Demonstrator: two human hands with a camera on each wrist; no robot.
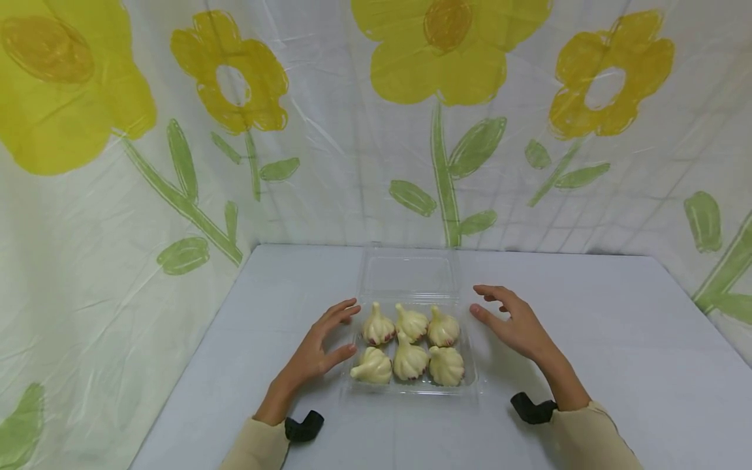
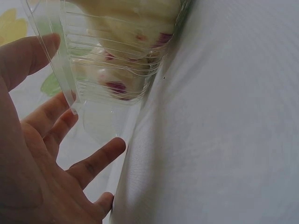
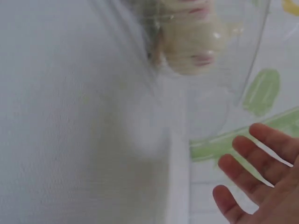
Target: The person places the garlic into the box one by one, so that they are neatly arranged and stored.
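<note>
A clear plastic clamshell container [image 1: 411, 390] sits on the table with its lid [image 1: 409, 274] folded back, away from the person. Inside are several cream garlic bulbs [image 1: 410, 360] in two rows, some with purplish marks at the base. My left hand [image 1: 314, 352] is at the container's left side, fingers spread; in the left wrist view its thumb and fingertips lie at the rim, though contact is hard to tell. On the other side, my right hand [image 1: 517, 326] hovers apart from the right rim, its fingers loosely bent and holding nothing, as the right wrist view also shows.
A white-covered table [image 1: 593, 313] extends on both sides of the container. Behind it hangs a pale curtain [image 1: 335, 163] printed with yellow flowers and green leaves. Black wrist-worn devices [image 1: 304, 426] sit by both beige sleeves.
</note>
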